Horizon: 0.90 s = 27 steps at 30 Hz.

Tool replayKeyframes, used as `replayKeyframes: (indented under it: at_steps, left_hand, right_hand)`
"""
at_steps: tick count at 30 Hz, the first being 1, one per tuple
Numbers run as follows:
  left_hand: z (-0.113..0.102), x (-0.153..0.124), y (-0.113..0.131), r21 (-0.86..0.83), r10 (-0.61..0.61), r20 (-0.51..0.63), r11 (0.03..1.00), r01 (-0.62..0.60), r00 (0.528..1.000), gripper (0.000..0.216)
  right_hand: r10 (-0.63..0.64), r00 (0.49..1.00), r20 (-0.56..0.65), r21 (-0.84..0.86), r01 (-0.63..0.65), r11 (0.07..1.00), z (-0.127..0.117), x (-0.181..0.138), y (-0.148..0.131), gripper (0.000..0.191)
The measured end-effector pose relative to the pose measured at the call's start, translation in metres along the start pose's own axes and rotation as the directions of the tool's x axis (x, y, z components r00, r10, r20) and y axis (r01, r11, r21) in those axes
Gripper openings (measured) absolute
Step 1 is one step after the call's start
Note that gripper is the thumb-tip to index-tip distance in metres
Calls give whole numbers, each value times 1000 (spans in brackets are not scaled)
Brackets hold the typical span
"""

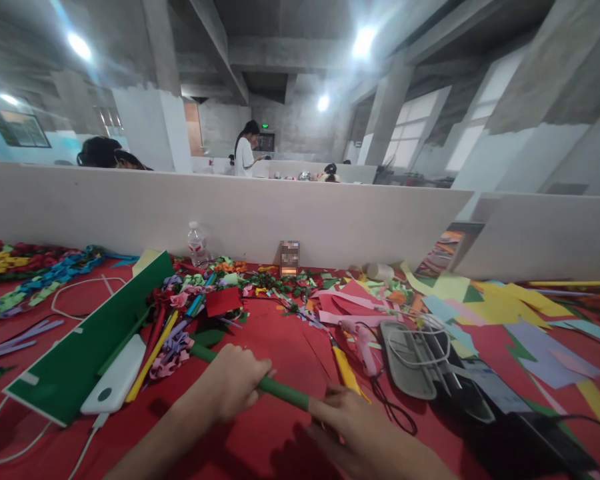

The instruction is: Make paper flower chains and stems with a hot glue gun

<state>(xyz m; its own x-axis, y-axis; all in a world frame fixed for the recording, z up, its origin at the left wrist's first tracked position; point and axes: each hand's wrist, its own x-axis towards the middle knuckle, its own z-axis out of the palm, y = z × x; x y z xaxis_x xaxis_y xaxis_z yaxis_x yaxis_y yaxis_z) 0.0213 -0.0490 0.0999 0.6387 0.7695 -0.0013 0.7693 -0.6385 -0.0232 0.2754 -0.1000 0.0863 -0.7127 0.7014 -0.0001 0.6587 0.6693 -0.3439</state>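
Observation:
A slim green paper tube (285, 393) lies slantwise between my hands, above the red tabletop (275, 333). My left hand (237, 380) is wrapped round it left of its middle, and its far end sticks out beyond the fist. At the near right end my right hand (347, 423) grips it with thumb and fingers, hiding that tip. Just past my right hand lie a yellow utility knife (346, 368) and a pink glue gun (361, 347) with a dark cord. Curled paper flowers (173, 353) and a yellow stick (153, 357) are left of my left hand.
On the left a green board (95, 340) leans beside a white power bank (115, 379) with a cable. A grey tray (407, 363), a phone (500, 387) and coloured paper sheets (560, 353) cover the right. A bottle (196, 243) stands by the white partition (240, 213).

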Motion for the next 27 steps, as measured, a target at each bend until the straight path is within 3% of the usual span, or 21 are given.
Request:
replayKeyframes:
  at_steps: [3, 8, 13, 20, 27]
  left_hand:
    - [3, 0, 0, -31, 16, 59, 999, -14, 998, 19]
    - [8, -5, -1, -110, 47, 119, 993, -34, 992, 12]
    - [12, -10, -1, -159, 75, 177, 986, -47, 981, 12]
    - [1, -12, 4, -186, 46, 247, 982, 1, 968, 17]
    - [5, -9, 0, -370, 171, 317, 928, -45, 933, 18]
  right_hand:
    - [-147, 989, -5, -237, 142, 961, -5, 2, 4, 19]
    - [-315, 948, -50, -547, 237, 803, -7, -3, 14, 25]
    - [-440, 893, -90, -629, 292, 721, -10, -7, 20, 23]
    - [-515, 851, -107, -739, 278, 613, -14, -6, 18, 26]
    - [-550, 829, -95, -754, 301, 584, -16, -7, 22, 31]
